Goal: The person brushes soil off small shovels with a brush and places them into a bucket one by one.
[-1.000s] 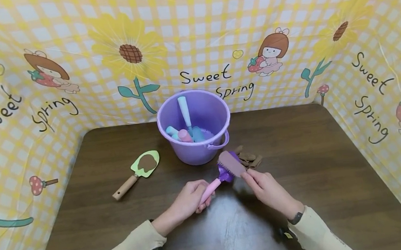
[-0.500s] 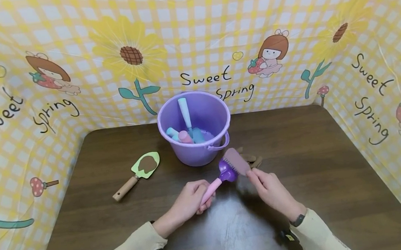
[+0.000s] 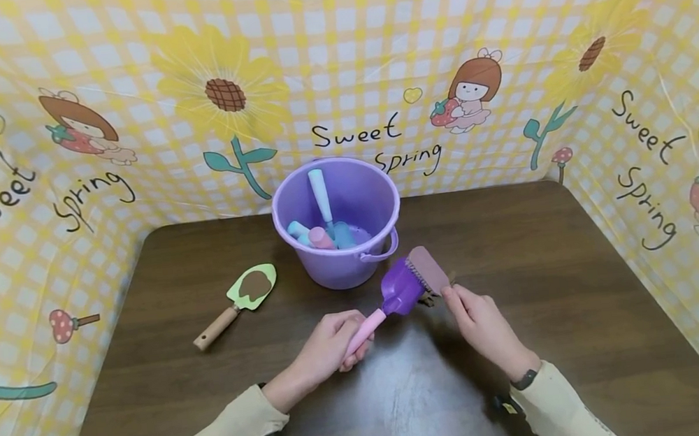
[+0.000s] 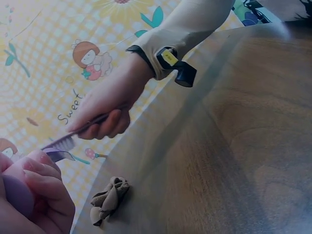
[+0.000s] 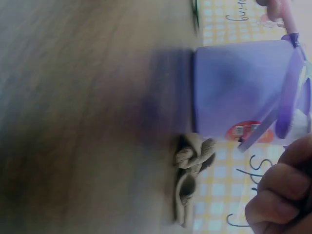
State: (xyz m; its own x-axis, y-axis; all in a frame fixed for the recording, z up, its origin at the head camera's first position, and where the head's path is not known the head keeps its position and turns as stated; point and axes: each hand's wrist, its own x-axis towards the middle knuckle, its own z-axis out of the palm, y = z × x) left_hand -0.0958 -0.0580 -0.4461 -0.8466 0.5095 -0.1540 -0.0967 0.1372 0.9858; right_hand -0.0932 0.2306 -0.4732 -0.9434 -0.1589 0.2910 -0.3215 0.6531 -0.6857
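My left hand grips the pink handle of a small toy shovel with a purple blade, held above the table. In my right hand is a mauve brush, pinched by its handle. Its bristles overlap the right edge of the shovel blade in the head view. Beneath these tools lies a small pile of curled brown pieces, mostly hidden from the head camera. The right wrist view shows the brown pieces on the table, near the purple bucket.
Behind the shovel stands the purple bucket, holding blue and pink handled tools. A green trowel with a wooden handle and a brown patch on its blade lies at left. Patterned yellow cloth encloses the table's back and sides.
The brush has swept rightward across the shovel blade to its right edge, moving with my right hand. The purple blade has turned and shows more of its face. My left hand stays nearly in place.
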